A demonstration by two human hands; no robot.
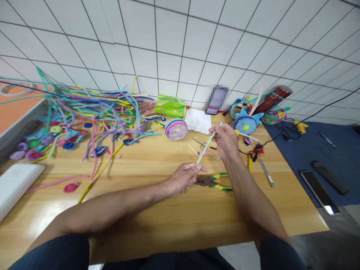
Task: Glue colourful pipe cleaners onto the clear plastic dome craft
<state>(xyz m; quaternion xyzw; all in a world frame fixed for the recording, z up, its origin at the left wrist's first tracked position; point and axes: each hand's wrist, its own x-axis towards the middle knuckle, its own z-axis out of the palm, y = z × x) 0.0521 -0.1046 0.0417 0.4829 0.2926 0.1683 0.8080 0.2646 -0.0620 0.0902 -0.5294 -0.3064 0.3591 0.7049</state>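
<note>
The thin strip (206, 149) is pale green. The pliers (209, 182) have handles of yellow and green. The tabletop (168, 221) is light brown with wood grain; the wall (168, 56) is white with a grid of black lines. The packet (170, 107) is bright green.

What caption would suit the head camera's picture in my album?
Left hand and right hand hold a pale green strip over a wooden table, near pliers.
</note>
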